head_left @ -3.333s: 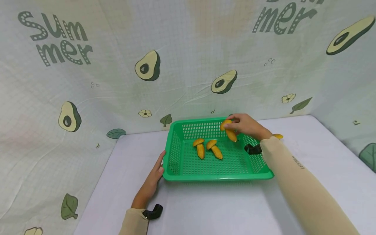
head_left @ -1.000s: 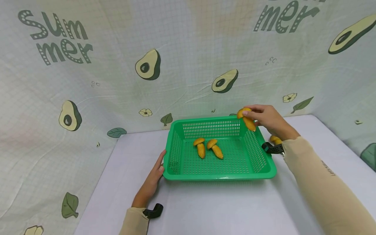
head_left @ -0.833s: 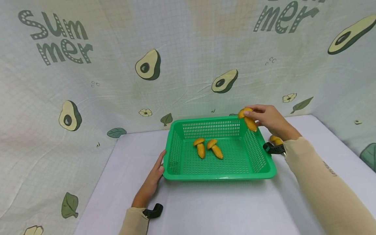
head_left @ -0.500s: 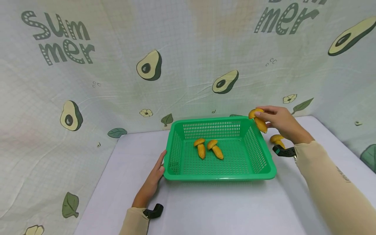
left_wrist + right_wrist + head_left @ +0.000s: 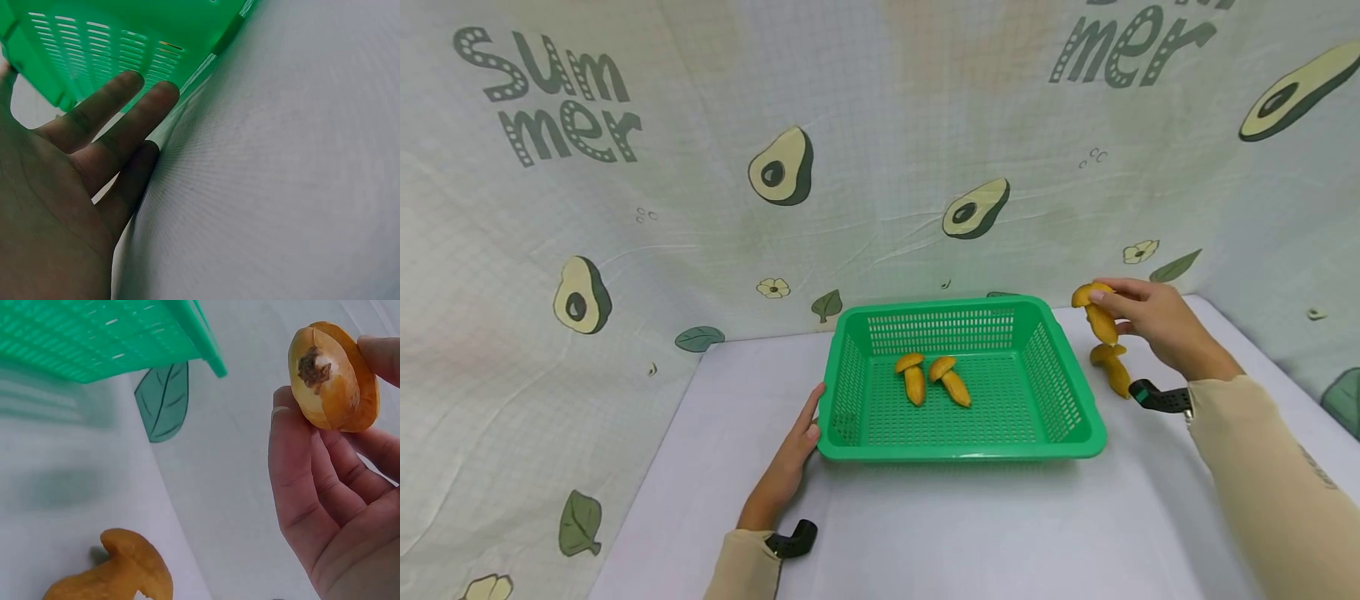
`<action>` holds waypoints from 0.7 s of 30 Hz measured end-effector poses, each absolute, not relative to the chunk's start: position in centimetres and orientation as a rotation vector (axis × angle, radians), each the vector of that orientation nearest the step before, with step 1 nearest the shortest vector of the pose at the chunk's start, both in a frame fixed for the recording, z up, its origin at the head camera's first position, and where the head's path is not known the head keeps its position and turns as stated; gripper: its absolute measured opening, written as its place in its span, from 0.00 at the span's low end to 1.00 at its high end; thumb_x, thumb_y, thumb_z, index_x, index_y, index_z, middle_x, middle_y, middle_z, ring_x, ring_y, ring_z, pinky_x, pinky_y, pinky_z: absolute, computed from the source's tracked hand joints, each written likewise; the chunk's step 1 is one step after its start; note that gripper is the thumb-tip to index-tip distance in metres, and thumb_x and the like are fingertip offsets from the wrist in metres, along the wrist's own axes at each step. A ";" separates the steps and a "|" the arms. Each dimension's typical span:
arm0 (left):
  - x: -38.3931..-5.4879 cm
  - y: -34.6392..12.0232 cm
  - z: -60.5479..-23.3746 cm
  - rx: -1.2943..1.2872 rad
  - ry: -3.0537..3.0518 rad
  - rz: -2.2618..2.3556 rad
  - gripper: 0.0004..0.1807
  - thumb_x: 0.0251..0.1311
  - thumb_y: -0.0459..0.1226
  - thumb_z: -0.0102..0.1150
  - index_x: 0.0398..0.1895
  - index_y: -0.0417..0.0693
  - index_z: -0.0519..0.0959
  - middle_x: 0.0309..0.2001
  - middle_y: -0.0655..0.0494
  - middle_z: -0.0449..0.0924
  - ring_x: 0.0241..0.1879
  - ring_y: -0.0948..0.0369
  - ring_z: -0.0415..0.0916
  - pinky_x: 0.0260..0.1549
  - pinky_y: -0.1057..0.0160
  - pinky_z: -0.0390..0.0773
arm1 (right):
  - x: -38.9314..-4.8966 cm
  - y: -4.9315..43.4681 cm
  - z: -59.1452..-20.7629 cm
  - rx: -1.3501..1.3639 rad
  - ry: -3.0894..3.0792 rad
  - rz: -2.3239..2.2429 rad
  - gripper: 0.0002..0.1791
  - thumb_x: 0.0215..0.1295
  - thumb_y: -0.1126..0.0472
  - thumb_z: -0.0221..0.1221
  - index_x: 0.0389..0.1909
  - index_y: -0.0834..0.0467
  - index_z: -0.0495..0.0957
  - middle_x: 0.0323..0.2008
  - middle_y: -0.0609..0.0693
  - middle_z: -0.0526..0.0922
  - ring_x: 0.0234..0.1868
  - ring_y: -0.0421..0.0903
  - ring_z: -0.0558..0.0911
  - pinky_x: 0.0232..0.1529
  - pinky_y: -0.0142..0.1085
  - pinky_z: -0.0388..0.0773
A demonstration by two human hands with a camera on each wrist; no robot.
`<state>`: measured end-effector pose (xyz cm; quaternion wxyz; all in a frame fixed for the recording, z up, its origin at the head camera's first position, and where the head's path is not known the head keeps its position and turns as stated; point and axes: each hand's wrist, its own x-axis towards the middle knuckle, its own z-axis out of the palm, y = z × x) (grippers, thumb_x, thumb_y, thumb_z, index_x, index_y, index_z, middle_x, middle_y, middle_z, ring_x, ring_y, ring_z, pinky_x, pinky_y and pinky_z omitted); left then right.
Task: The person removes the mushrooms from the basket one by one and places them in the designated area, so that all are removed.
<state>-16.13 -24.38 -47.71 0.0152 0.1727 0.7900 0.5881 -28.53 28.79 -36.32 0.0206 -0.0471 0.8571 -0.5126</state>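
Yellow mushroom point(image 5: 1102, 323), pinched by the right hand point(image 5: 1168, 327), hangs right of the basket point(image 5: 958, 453); a slackening thumb could drop it, or careless lowering could bump the loose mushroom point(image 5: 1114, 369) beside the basket. Its long axis slants, cap toward the basket's far side, stem nearward and slightly away. The left hand point(image 5: 784, 465), fingers spread, touches the basket's left wall.

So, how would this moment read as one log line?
right hand: holds raised mushroom; left hand: touches green basket; basket: two mushrooms inside; table: one mushroom
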 end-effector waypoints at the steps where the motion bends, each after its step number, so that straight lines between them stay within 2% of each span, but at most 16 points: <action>1: -16.1 -24.4 -47.7 0.538 2.456 1.832 0.30 0.79 0.45 0.31 0.82 0.67 0.43 0.78 0.51 0.51 0.72 0.46 0.55 0.67 0.30 0.41 | -28.5 29.0 -36.4 -0.139 2.659 -1.588 0.39 0.70 0.37 0.56 0.70 0.60 0.68 0.42 0.33 0.81 0.47 0.38 0.76 0.43 0.29 0.78; 5: -16.2 -24.5 -47.8 0.534 2.450 1.835 0.31 0.79 0.46 0.31 0.82 0.66 0.43 0.75 0.47 0.57 0.71 0.45 0.58 0.67 0.31 0.42 | -28.1 29.6 -36.9 -0.126 2.687 -1.580 0.39 0.69 0.36 0.56 0.70 0.60 0.68 0.45 0.36 0.80 0.48 0.38 0.76 0.42 0.28 0.78; 8: -16.2 -24.5 -47.8 0.533 2.455 1.833 0.31 0.79 0.46 0.31 0.82 0.66 0.43 0.77 0.49 0.54 0.72 0.45 0.57 0.67 0.31 0.42 | -27.9 30.1 -37.2 -0.114 2.699 -1.614 0.38 0.70 0.37 0.56 0.69 0.60 0.69 0.45 0.37 0.80 0.48 0.38 0.76 0.42 0.27 0.78; 13: -16.3 -24.4 -47.8 0.533 2.452 1.832 0.31 0.79 0.45 0.31 0.82 0.67 0.43 0.79 0.52 0.47 0.73 0.45 0.55 0.66 0.30 0.41 | -27.3 30.8 -38.0 -0.051 2.712 -1.658 0.40 0.70 0.37 0.57 0.70 0.62 0.67 0.42 0.32 0.79 0.44 0.36 0.76 0.40 0.26 0.78; 18: -16.3 -24.4 -47.8 0.516 2.467 1.815 0.31 0.79 0.46 0.31 0.82 0.67 0.43 0.80 0.53 0.45 0.74 0.46 0.50 0.67 0.29 0.39 | -26.8 31.2 -38.4 -0.007 2.740 -1.660 0.43 0.69 0.35 0.56 0.73 0.62 0.64 0.46 0.34 0.76 0.44 0.33 0.76 0.39 0.23 0.77; 21: -16.2 -24.4 -47.7 0.524 2.477 1.810 0.31 0.79 0.46 0.31 0.82 0.66 0.43 0.79 0.52 0.46 0.74 0.46 0.50 0.66 0.29 0.39 | -26.4 31.4 -38.5 -0.012 2.742 -1.695 0.42 0.70 0.37 0.56 0.73 0.64 0.63 0.47 0.36 0.75 0.43 0.33 0.77 0.38 0.23 0.78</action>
